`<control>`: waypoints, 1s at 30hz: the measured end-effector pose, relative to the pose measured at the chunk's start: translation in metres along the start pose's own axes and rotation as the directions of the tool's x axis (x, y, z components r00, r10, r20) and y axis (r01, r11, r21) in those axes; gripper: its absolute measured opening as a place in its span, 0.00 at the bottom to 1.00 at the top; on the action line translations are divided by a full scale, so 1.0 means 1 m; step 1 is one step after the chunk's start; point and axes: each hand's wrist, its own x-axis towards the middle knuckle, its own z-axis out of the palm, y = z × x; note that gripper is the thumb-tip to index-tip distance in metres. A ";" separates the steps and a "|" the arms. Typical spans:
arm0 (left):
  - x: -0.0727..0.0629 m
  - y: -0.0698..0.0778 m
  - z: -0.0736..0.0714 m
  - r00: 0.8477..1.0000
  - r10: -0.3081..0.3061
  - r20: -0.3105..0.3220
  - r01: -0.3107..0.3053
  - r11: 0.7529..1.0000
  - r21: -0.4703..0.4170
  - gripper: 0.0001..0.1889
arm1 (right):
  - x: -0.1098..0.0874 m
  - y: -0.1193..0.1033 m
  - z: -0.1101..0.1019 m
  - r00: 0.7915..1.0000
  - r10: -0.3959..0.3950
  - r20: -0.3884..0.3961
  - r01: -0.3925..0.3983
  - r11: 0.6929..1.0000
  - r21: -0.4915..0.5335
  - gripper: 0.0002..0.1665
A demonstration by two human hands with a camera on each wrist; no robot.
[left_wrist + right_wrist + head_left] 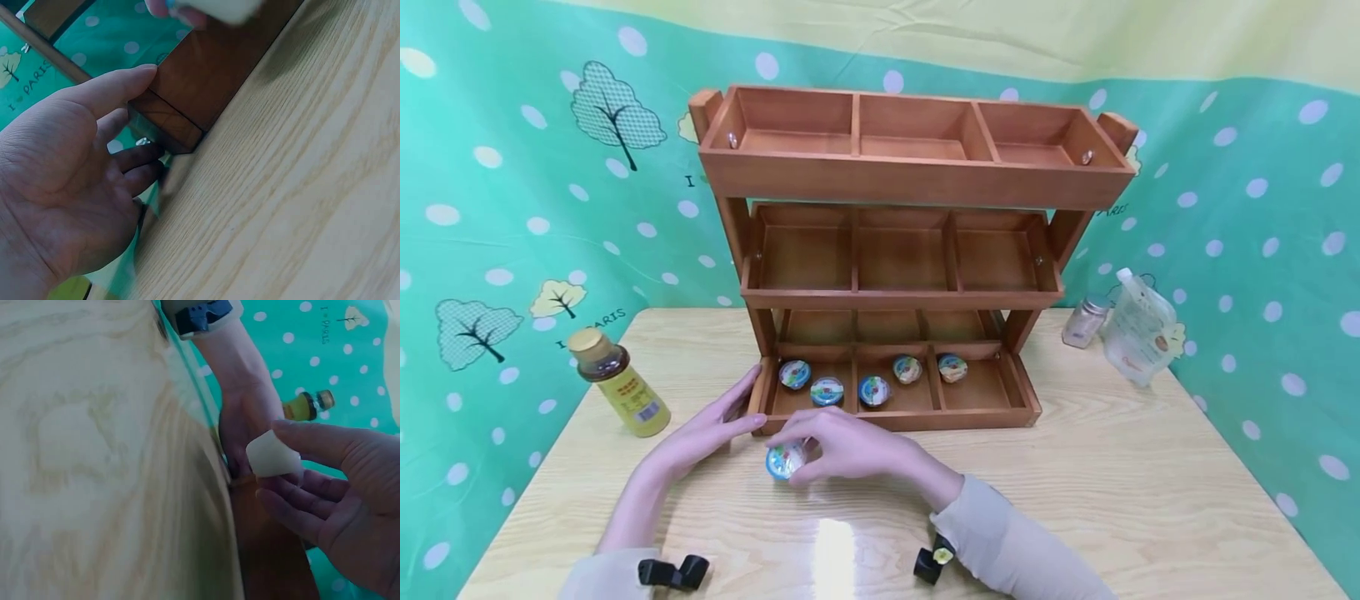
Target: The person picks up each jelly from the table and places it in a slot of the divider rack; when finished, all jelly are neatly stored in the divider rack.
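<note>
My right hand (850,446) pinches a small jelly-like cup (786,460) with a blue rim and printed lid, held in front of the rack's lower left corner. In the right wrist view the cup (272,455) shows its white underside between thumb and fingers. My left hand (711,429) grips the left end of the brown wooden rack (917,182), thumb at the front corner and fingers along the side. More such cups sit in the bottom tier: two in the left compartment, two in the middle one (874,391), and one (952,367) in the right.
A bottle (625,387) with a yellow label stands to the left of the rack. At the right are a small jar (1086,322) and a clear spouted pouch (1141,327). The rack has two upper tiers of three compartments each. A green dotted cloth (1247,250) hangs behind the table.
</note>
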 end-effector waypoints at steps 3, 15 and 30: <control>0.000 0.000 -0.001 1.000 0.006 -0.002 -0.006 1.000 -0.006 0.41 | -0.012 0.002 -0.013 0.999 0.019 -0.050 -0.018 0.999 0.032 0.31; 0.003 -0.001 0.002 1.000 0.004 0.002 -0.004 1.000 -0.017 0.42 | -0.100 0.036 -0.053 0.935 0.170 -0.310 -0.137 0.983 0.124 0.32; 0.001 -0.001 0.001 1.000 0.005 -0.004 -0.005 1.000 -0.019 0.42 | -0.171 0.086 -0.095 0.842 0.249 -0.479 -0.251 0.966 0.062 0.31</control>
